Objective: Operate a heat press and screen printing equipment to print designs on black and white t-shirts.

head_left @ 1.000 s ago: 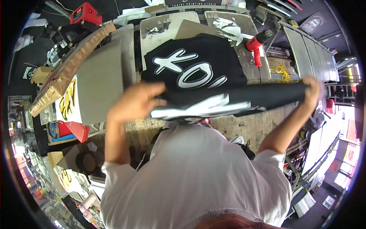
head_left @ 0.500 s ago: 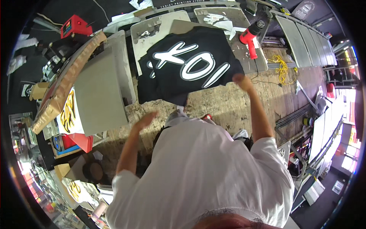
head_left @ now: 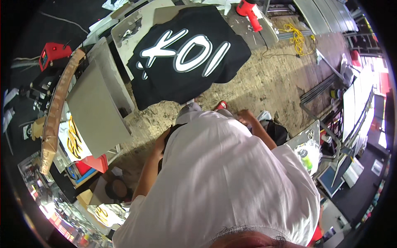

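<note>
A black shirt [head_left: 194, 37] with large white outlined lettering lies spread over a pale platen, and another black shirt's edge seems to show at its left. Neither hand touches the cloth. Down by my left hip is my left hand [head_left: 161, 143], against something dark, its fingers mostly hidden. My right hand [head_left: 247, 117] hangs beside my right hip, close to a dark bag-like bundle with pale plastic [head_left: 266, 117]. Its fingers are too small and shadowed to read. Beyond the shirt to the right, a red heat gun [head_left: 250, 15] rests on another platen.
A grey platen [head_left: 97, 107] and a brown taped screen frame [head_left: 62, 107] stand at left, near a red control box [head_left: 55, 55]. Yellow cable [head_left: 297, 39] lies at far right above the worn wooden floor [head_left: 273, 78]. Metal racks [head_left: 335, 111] stand at right.
My right hand has left the shirt's right edge and come back to my hip. My left hand has also drawn back to my side. The view has shifted, putting the shirt higher and further left.
</note>
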Demonstrator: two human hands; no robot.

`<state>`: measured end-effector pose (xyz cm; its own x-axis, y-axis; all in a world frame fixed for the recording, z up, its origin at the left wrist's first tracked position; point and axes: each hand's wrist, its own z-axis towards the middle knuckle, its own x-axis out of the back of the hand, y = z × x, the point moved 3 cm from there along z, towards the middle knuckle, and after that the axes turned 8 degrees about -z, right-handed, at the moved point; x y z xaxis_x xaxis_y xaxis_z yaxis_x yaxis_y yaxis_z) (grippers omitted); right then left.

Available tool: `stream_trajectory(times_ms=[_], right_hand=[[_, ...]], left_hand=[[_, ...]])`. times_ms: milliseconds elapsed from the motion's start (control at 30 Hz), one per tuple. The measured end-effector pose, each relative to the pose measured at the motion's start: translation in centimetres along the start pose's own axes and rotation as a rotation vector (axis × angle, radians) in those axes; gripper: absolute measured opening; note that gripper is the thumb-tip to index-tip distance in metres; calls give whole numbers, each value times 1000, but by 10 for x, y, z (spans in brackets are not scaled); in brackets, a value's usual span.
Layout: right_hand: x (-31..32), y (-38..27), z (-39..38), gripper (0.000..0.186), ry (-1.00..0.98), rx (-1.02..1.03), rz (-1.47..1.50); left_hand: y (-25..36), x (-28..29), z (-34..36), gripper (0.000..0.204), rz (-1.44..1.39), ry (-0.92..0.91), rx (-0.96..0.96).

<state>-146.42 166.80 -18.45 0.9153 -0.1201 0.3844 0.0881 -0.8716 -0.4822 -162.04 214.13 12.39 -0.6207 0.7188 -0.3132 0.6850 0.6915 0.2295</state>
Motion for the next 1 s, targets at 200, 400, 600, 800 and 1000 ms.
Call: stream_trajectory(times_ms=[200,400,600,800,1000], right_hand=[[128,-81,-15,18,359,-127,794],[229,-133,-35,35,797,-124,1010],[284,-144,-16,57,1026,-67,871],[303,-123,15,54,907,-63,960],[317,-106,25,32,821,-110,695]], left_hand=[[12,-11,10,39,14,-75,-12],[16,-9,18,35,-35,-118,-33],[21,-10,19,36,-68,-89,-12],[30,-17,11,37,-109,-64,30],[37,-18,21,38,-108,-54,7]])
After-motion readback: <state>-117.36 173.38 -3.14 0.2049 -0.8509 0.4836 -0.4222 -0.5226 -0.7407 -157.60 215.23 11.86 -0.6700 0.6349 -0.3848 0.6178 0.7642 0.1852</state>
